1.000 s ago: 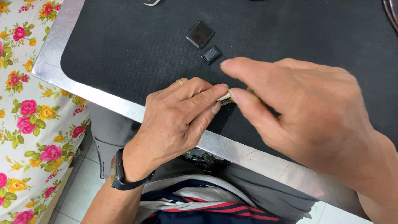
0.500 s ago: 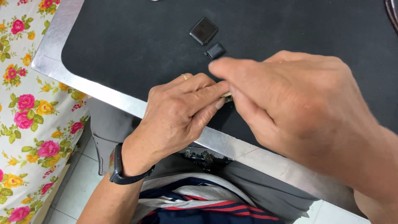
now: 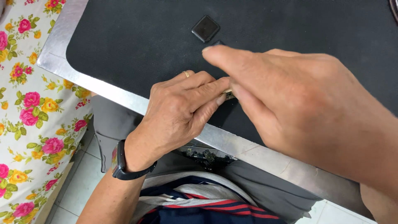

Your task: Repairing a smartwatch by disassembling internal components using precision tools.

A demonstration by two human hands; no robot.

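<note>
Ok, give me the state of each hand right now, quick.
Left hand: closed, pinching a small metallic piece, mostly hidden, over the black rubber mat.
Right hand: fingers closed on the same piece.

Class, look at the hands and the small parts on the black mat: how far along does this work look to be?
Done: a square black part lies set aside on the black mat, a smaller dark piece beside it. In hand: the left hand and right hand pinch one small, mostly hidden item between fingertips. What remains cannot be told.

Open black mat [image 3: 137, 45] left of square black piece [image 3: 205, 28]
</note>
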